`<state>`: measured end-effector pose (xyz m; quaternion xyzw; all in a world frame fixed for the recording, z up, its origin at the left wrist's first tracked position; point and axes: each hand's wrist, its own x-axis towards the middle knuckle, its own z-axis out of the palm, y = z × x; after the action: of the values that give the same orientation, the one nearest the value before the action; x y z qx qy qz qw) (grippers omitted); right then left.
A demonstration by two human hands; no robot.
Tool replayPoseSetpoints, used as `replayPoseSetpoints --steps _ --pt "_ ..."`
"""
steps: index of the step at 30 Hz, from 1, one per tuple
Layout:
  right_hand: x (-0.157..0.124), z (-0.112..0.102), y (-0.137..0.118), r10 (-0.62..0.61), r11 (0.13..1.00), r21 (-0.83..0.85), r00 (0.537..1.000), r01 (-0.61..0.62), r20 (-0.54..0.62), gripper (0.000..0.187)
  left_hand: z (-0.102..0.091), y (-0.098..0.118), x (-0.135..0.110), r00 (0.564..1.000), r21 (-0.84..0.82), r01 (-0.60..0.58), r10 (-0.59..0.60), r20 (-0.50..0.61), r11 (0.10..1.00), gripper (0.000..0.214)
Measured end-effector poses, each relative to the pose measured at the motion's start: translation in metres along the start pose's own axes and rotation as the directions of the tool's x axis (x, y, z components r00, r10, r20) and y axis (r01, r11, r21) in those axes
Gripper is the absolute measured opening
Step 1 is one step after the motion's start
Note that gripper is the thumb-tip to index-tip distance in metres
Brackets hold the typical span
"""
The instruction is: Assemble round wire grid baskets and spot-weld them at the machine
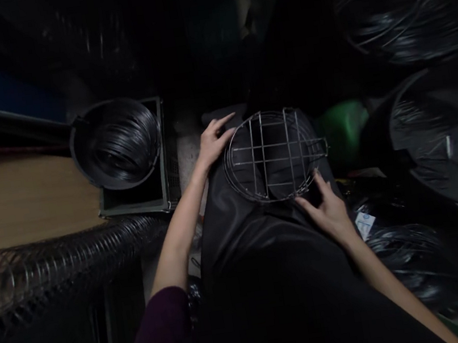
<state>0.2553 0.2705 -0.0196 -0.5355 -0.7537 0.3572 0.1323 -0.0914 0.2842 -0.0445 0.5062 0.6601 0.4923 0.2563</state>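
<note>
A round wire grate (276, 152) of thin metal rings and crossing bars rests over my lap, on dark cloth. Narrow wire loops stick out at its right side. Beside its upper left rim, my left hand (212, 142) has its index finger and thumb stretched apart. Its fingertips come close to the outer ring; contact is hard to make out. At the lower right rim is my right hand (329, 208), with thumb and fingers spread. Their tips touch or nearly touch the rim at two places, without visibly closing around it.
At left, a black tub (75, 151) of wire rings sits on a crate (135, 208). Below it stretches a long row of wire rings (62, 265). More tubs with wire pieces (407, 242) stand at right, near a green object (343, 123). The surroundings are dark.
</note>
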Motion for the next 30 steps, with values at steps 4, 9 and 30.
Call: replayPoseSetpoints --steps 4,9,30 --pt "0.015 -0.027 -0.008 0.081 0.985 0.163 0.987 -0.058 -0.140 0.063 -0.018 0.019 -0.017 0.982 -0.181 0.187 -0.182 0.044 0.966 0.050" --pt "0.049 -0.029 -0.021 0.197 0.918 0.369 0.975 -0.148 -0.098 0.066 -0.018 0.044 -0.003 0.958 -0.118 0.239 -0.214 0.194 0.964 0.044" --pt "0.050 -0.002 -0.014 0.125 0.930 0.365 0.967 -0.036 -0.224 0.060 -0.001 0.025 0.008 0.975 0.123 0.013 -0.040 0.220 0.992 0.042"
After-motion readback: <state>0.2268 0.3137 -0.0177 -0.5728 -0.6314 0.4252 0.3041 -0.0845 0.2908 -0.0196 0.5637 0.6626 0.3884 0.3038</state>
